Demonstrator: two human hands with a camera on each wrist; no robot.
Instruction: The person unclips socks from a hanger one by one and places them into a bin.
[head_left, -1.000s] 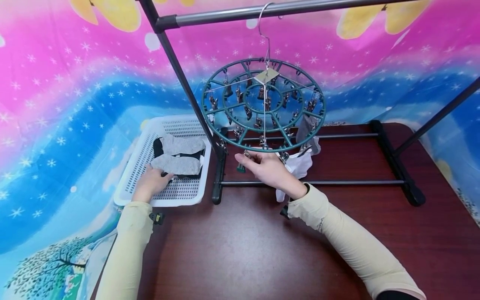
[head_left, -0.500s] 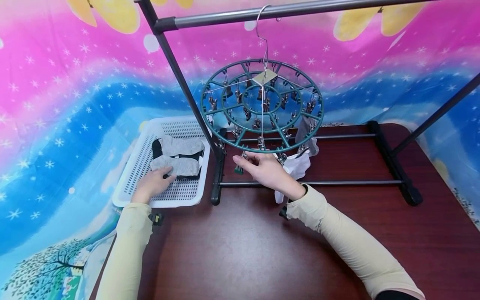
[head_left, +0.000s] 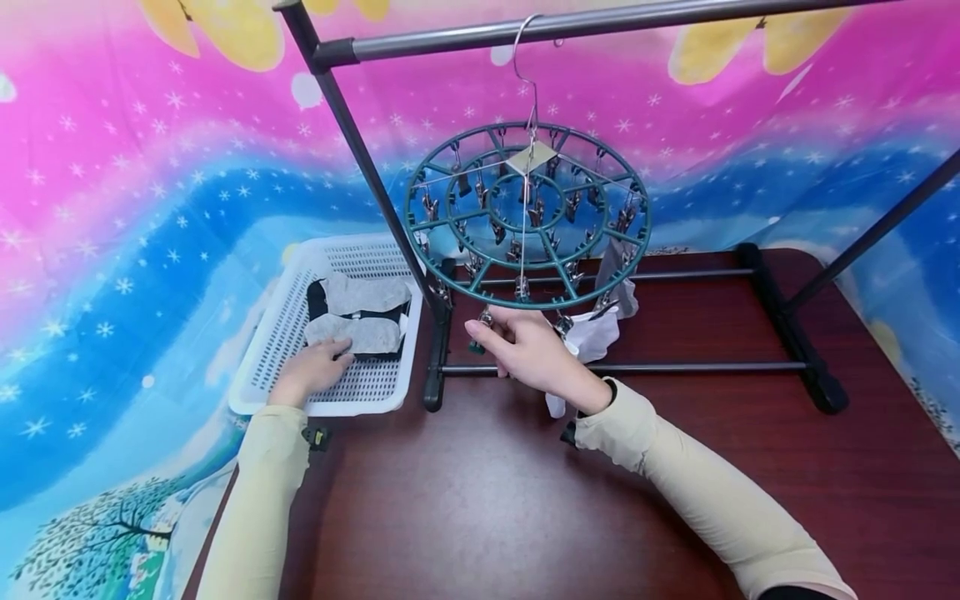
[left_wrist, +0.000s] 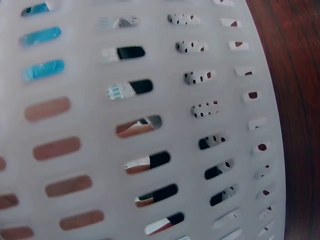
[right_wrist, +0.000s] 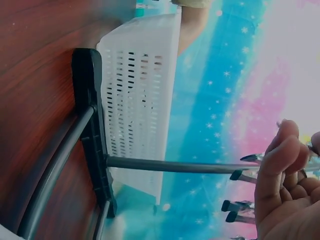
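In the head view my left hand [head_left: 311, 371] is inside the white basket [head_left: 315, 408], its fingers resting on the nearer grey sock [head_left: 367, 335], thumb by that sock's near edge. Another grey sock [head_left: 367, 294] lies behind it, with dark cloth showing underneath. My right hand [head_left: 540, 350] pinches a metal clip [head_left: 486, 319] under the front of a round green clip hanger [head_left: 532, 158]. Its curled fingers also show in the right wrist view. Past this hand hang a white sock [head_left: 596, 335] and a grey sock [head_left: 624, 293]. Only the perforated basket wall [left_wrist: 100, 175] fills the left wrist view.
The hanger's hook hangs on the top bar [head_left: 442, 33] of a dark metal rack. A rack post [head_left: 360, 158] rises between basket and hanger. Rack feet [head_left: 802, 350] stand on the brown table [head_left: 487, 492]. A colourful printed cloth [head_left: 225, 150] covers the wall behind.
My left hand has shifted slightly right, bringing its fingers onto the nearer grey sock. The right hand stays at the clip, with its fingers shifting slightly around it.
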